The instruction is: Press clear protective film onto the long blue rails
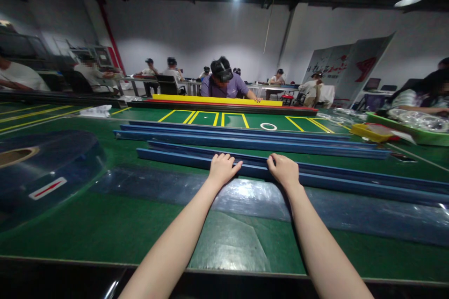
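Observation:
A long blue channel strip (175,156) lies across the green table in front of me. My left hand (222,168) grips its near wall, fingers over the top edge and thumb pointing right. Farther right along the same strip, my right hand (284,169) is closed over it with curled fingers. Beneath my wrists a flat band of clear plastic film (245,196) stretches across the table, apart from the strip's near side. More blue channel strips (245,139) lie parallel just beyond.
A big roll of clear film (70,163) sits at the left. Across the table a person (228,81) leans over a yellow strip (210,100). A white ring (268,126) lies on the green table (140,224). A yellow tray (373,132) and a green tray (428,138) stand at the right.

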Available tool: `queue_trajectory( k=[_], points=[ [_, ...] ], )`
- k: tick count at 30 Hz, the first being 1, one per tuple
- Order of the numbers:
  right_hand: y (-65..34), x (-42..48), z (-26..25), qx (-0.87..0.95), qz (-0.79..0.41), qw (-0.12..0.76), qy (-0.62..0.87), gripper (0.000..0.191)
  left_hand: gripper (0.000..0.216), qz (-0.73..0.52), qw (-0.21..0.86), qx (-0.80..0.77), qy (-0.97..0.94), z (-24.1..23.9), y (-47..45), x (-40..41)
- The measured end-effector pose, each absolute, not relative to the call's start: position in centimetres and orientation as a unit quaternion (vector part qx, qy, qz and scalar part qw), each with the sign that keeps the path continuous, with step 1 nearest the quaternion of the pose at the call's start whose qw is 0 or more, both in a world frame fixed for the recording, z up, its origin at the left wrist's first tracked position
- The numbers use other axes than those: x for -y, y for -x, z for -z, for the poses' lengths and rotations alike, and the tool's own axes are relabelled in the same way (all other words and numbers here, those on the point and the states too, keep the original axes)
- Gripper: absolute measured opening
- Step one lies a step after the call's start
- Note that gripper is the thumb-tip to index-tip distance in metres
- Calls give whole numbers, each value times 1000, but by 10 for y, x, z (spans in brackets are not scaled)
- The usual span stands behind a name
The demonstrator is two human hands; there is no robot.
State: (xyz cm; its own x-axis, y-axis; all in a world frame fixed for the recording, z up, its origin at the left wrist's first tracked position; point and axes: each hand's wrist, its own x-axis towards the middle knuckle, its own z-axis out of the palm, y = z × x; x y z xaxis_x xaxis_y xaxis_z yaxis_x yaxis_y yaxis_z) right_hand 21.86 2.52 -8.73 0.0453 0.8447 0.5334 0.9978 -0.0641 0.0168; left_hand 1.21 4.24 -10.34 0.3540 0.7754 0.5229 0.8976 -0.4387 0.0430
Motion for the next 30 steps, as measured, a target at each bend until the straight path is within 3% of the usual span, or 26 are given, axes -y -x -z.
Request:
queue_trajectory(
  k=[6, 12, 30],
  points=[
    [-210, -27, 86, 706, 239, 214, 631, 31, 45, 232, 125, 516, 815, 102, -12, -41],
    [-200, -27, 84, 732, 166, 147, 644, 33, 45, 237, 119, 515, 815, 101, -12, -41],
    [-201, -26, 80, 733, 135, 145, 651, 34, 42, 202, 112, 494, 838, 90, 3, -40]
  ],
)
